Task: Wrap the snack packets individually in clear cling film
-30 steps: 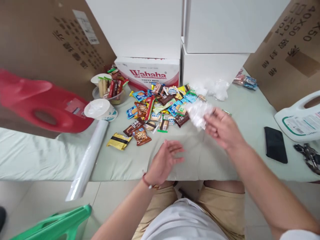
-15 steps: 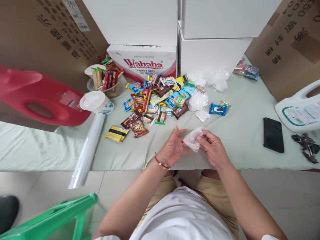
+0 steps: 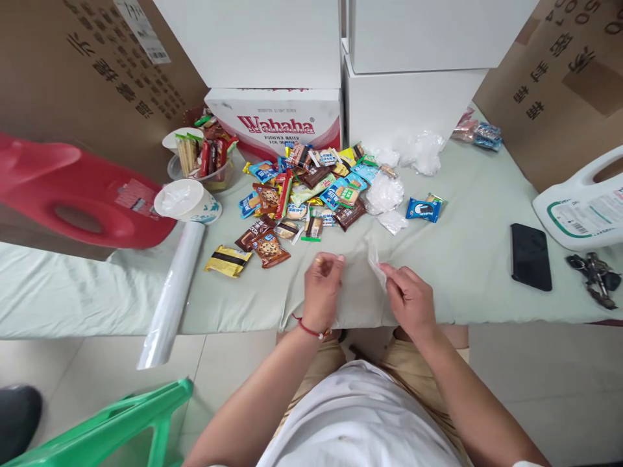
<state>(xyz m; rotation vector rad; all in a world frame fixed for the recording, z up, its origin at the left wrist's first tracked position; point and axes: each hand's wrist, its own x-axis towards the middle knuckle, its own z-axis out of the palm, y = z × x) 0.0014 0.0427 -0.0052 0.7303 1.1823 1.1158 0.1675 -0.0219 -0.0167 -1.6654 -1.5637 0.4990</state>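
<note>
My right hand (image 3: 413, 299) pinches a thin, clear plastic bag (image 3: 376, 264) between thumb and fingers, over the front part of the cloth-covered table. To its left, my left hand (image 3: 323, 290) is closed, thumb against curled fingers; whatever it may hold is hidden or too small to make out. Beyond both hands lies a heap of wrapped snacks (image 3: 316, 188). Crumpled clear plastic bags (image 3: 384, 193) rest at the heap's right side. A blue snack packet (image 3: 424, 209) lies farther right, and a yellow packet (image 3: 228, 261) sits at the left front of the heap.
A plastic roll (image 3: 172, 292) overhangs the front edge near a paper cup (image 3: 187, 201), a snack tub (image 3: 214, 175) and a red jug (image 3: 73, 188). White boxes (image 3: 272, 117) stand behind. A phone (image 3: 530, 256), keys (image 3: 594, 279) and white jug (image 3: 584, 207) are right. A green stool (image 3: 111, 421) stands below.
The crumpled bundle between my hands now shows as a thin hanging film in my right hand. My left hand has gone from spread fingers to closed, and has moved slightly left.
</note>
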